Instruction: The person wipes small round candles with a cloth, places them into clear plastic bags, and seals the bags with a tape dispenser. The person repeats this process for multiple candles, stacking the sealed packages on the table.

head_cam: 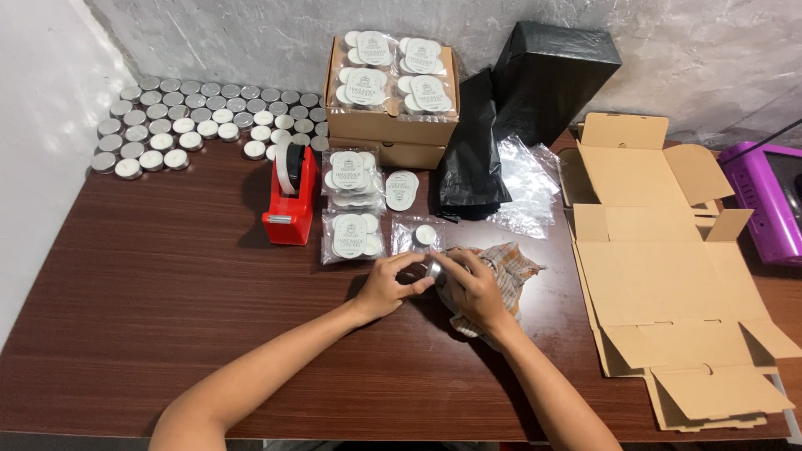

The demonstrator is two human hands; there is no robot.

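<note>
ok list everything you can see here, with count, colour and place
tea light candles: many, silver and white, table's far left corner
tape dispenser: one, red, left of centre
bagged candle packs: several, clear, on table and in the open box
cardboard boxes: two stacked, brown, far centre
black bags: two, far centre-right
flat cartons: brown, right
purple device: one, right edge
checked cloth: one, under right hand
left hand, right hand: both holding a small metal cup

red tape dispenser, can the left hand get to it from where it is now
Probably yes. The left hand sits just right of the red tape dispenser, and the bare table between them holds nothing. The bagged candle packs lie off to the side.
</note>
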